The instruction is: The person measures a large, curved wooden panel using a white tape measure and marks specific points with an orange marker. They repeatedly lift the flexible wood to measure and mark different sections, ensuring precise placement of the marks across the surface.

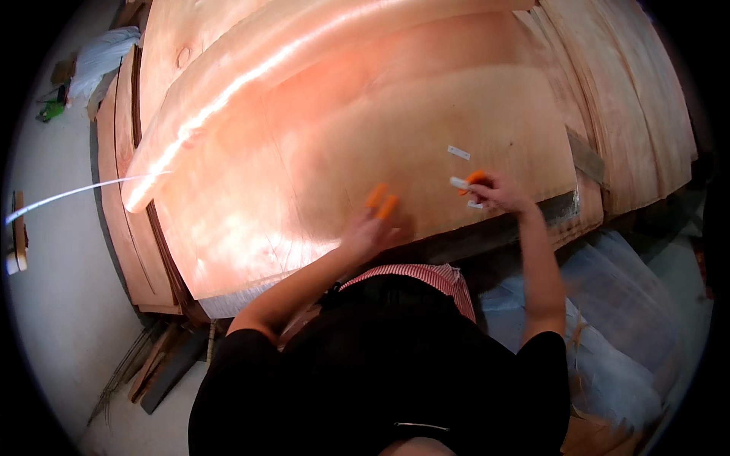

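Observation:
A large thin sheet of wood veneer [365, 152] lies in front of me, its far part curling over into a long shiny roll [236, 83]. My left hand [372, 228] is over the near edge, blurred by motion. Two of its fingers wear orange finger covers and are spread apart, with nothing seen between them. To the right, my right hand [498, 194] pinches a small white piece [458, 183] just above the veneer, with orange at its fingertips. One white strip [458, 153] lies flat beyond that hand; another small white strip [475, 204] shows just below its fingers.
More veneer sheets [631, 99] are stacked at the right, and others [129, 205] stick out at the left. Clear plastic sheeting [616, 327] lies at the lower right. Wooden offcuts [156, 365] rest on the floor at the lower left. A white bag [103, 61] is at the far left.

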A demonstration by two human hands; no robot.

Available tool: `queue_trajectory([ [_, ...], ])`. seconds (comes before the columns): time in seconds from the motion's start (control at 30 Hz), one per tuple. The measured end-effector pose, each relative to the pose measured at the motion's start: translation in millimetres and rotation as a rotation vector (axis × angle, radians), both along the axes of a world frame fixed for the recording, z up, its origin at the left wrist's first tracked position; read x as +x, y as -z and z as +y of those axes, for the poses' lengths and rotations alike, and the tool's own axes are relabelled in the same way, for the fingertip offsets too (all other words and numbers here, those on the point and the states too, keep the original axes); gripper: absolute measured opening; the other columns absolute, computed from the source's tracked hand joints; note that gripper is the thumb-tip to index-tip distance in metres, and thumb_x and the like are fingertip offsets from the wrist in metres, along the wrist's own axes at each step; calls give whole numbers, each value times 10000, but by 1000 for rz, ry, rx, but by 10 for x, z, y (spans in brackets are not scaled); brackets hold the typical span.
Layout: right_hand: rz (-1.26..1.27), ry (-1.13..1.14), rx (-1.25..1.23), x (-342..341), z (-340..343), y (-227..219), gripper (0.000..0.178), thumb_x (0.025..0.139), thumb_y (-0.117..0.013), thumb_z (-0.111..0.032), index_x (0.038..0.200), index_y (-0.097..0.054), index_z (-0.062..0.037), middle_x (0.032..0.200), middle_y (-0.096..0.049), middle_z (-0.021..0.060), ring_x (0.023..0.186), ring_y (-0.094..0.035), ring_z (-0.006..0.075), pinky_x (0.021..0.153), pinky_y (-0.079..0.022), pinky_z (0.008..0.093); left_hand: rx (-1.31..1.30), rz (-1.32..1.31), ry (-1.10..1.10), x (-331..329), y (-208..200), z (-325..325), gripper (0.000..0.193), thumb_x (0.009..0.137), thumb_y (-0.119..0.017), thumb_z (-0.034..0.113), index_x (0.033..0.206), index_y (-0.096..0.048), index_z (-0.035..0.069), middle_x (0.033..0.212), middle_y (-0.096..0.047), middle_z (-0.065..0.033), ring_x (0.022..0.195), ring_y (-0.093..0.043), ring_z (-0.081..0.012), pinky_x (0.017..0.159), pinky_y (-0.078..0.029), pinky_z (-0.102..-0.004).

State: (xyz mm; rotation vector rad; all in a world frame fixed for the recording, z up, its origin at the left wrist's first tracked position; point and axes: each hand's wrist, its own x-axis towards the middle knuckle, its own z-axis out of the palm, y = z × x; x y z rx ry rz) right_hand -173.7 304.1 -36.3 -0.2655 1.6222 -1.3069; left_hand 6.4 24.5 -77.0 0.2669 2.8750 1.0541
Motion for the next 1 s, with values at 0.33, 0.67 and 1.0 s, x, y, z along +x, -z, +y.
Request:
queue_trajectory([
  [0.33,-168,-294,48,877,-1166,786,188,898,-513,-152,981,-572,6,704,-582,28,534,-489,64,489,-411,195,-272,-191,-80,1073,168,-545,760,773,-608,365,1336,-278,-25,1428,-182,-189,1331,-158,-321,1085,-157,-395],
  [0.67,-62,-214,236,1276,-1572,936,185,883,-538,-175,834,-551,4,645,-594,41,488,-511,80,447,-415,210,-64,-83,5,1128,257,-569,663,783,-601,309,1307,-345,-7,1393,-277,-166,1297,-252,-300,1066,-216,-385],
  [1.0,34,-245,256,1309,-1704,850,193,877,-538,-166,788,-537,5,618,-599,51,480,-536,92,449,-429,220,-235,-55,185,977,231,-558,714,760,-588,402,1283,-369,-32,1362,-332,-173,1301,-245,-286,1080,-172,-396],
])
